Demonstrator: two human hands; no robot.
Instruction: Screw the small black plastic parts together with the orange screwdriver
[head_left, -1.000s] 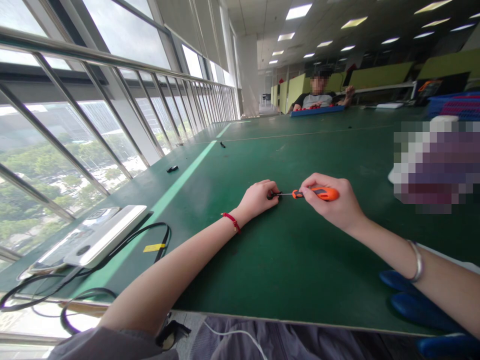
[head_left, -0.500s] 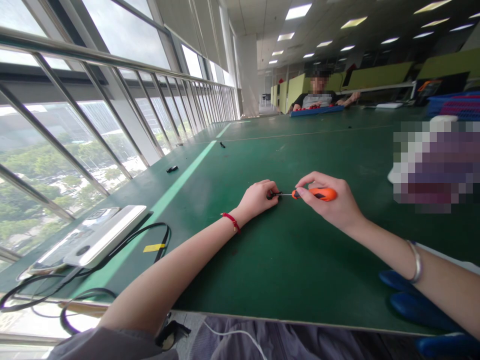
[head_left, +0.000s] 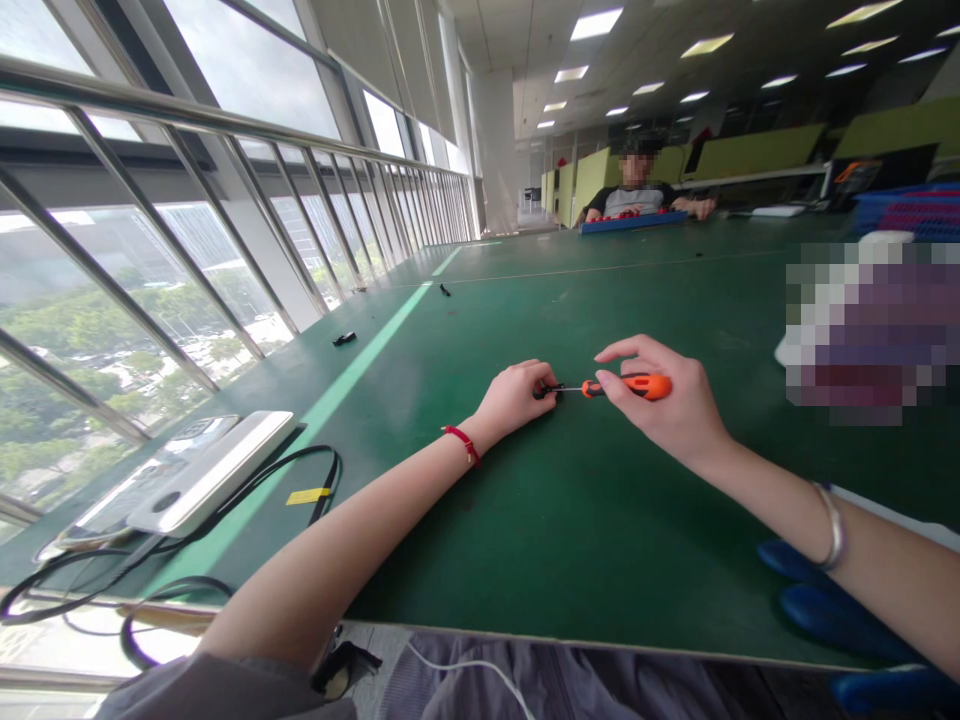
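My left hand (head_left: 519,393) rests on the green table with its fingers closed round a small black part (head_left: 553,389), mostly hidden by the fingers. To its right, a screwdriver (head_left: 646,386) with an orange and black handle lies level, its thin metal shaft reaching the black part. My right hand (head_left: 664,395) is round the handle; the thumb lies along its near side, while the index finger is lifted off it. Whether the tip sits in a screw is too small to tell.
A power bank (head_left: 217,475) and a phone with black cables (head_left: 330,470) lie at the left. Small black pieces (head_left: 344,339) are farther back. A person (head_left: 637,195) sits across the table behind a blue tray (head_left: 634,222). A blue basket (head_left: 907,212) stands at the right.
The screwdriver handle has turned about its axis and shows more orange. My right index finger has lifted away from the handle. The left hand stays put.
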